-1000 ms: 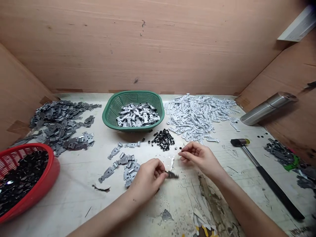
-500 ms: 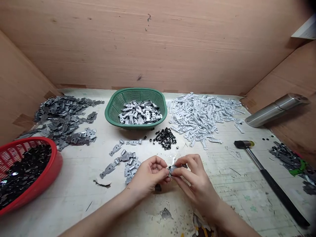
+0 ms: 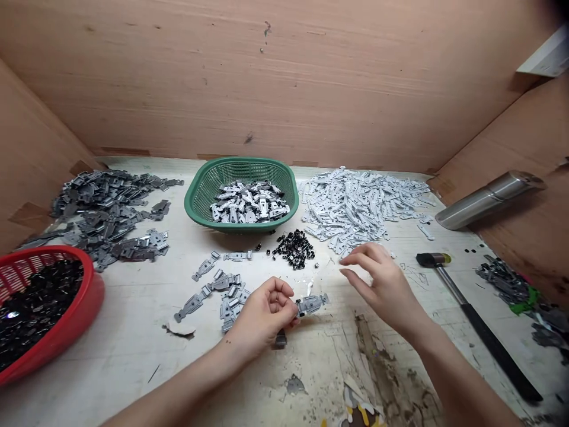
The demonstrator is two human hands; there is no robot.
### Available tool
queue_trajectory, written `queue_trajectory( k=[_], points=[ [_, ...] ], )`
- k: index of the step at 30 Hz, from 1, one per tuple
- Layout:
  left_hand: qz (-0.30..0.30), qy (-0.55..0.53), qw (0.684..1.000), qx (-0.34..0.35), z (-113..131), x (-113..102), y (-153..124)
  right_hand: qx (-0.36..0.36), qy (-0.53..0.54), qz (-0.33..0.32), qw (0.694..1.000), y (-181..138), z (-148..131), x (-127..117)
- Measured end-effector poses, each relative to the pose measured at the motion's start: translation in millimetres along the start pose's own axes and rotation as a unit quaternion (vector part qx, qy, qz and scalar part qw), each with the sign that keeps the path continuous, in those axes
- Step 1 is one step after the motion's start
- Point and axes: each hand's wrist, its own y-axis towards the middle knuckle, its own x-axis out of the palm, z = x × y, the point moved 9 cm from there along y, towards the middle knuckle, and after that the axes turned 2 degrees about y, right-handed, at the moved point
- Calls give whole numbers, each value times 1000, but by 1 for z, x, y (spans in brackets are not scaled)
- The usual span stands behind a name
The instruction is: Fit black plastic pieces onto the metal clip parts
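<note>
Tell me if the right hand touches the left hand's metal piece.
Apart: head view shows bare table between the right hand and the metal piece the left hand pinches.

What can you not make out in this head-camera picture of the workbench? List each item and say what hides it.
In the head view:
1. grey metal bracket: near end covered by the left hand pinching it.
2. red basket: cut off by the left edge.
3. small black parts: too small to tell their shape.
4. white object, top right: cut off by the corner.
</note>
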Motion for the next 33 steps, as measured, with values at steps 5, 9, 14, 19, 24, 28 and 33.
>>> queue_trajectory(
  k=[5,9,14,19,24,28,33],
  points=[
    [-1,4,1000,-8,0,1,0,-68,-103,-122,985,20,1,52],
    [-31,-23,998,-44,-8,4,2,-76,-128,-118,982,24,-4,65],
    [-20,53,998,-7,-5,1,2,-26,-12,-110,994,10,-1,42],
    [-1,136,991,16,1,0,-3,63,159,-112,979,-15,-1,25],
    [-20,124,992,1,-2,2,-3,66,142,-104,982,-25,-1,27],
    [-20,108,994,-2,-3,0,0,63,93,-143,983,-26,4,37],
    [-24,99,995,-7,-4,0,1,59,33,-168,983,-27,9,55]
  ],
)
